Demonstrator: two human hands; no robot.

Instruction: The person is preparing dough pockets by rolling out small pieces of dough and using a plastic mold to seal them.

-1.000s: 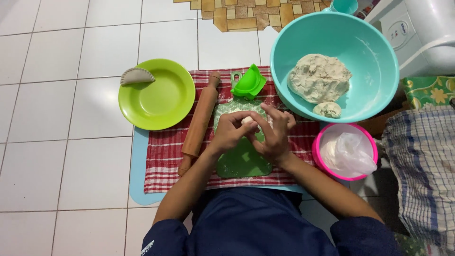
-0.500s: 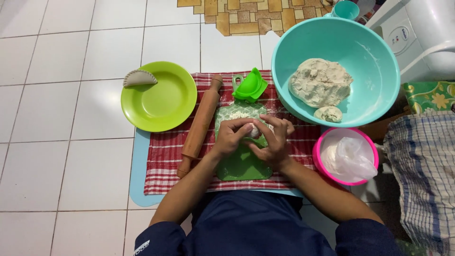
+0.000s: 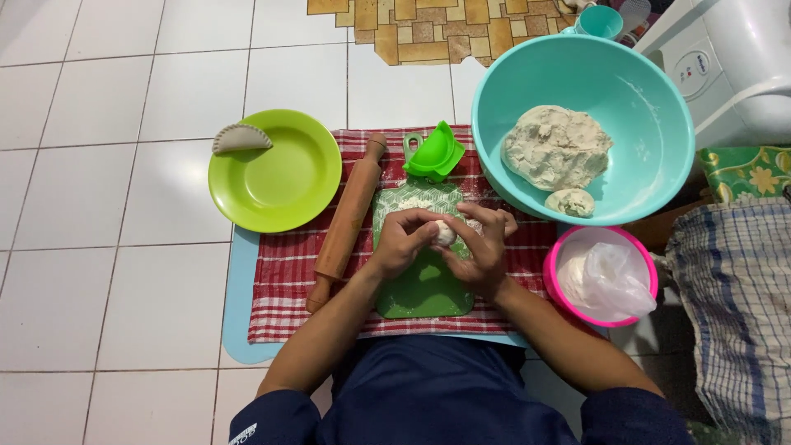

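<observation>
- While both hands, left hand (image 3: 404, 241) and right hand (image 3: 482, 247), clamp together on a dough ball (image 3: 446, 234) over the green cutting board (image 3: 424, 288):
- rolling pin (image 3: 346, 221) left, green dumpling press (image 3: 435, 153) far, teal dough bowl (image 3: 651, 107) right.

We see a small ball of dough (image 3: 446, 233), pale and matt, pinched between the left hand (image 3: 401, 241) and the right hand (image 3: 482, 247). Under them lies a green plastic cutting board (image 3: 428, 284), smooth and dusted with flour. The wooden rolling pin (image 3: 346, 222) beside it looks dull and unvarnished. Both rest on a red checked woven cloth (image 3: 284, 280) over a smooth pale-blue mat (image 3: 235, 313). The lime plate (image 3: 284, 177), the folding dumpling mould (image 3: 434, 152) and the turquoise bowl (image 3: 643, 99) are glossy plastic. The large dough lump (image 3: 556, 147) in the bowl is rough and floury. We note a thin crinkled plastic bag (image 3: 614, 280) in the pink bowl (image 3: 556, 268), and glazed white floor tiles (image 3: 107, 206).
</observation>
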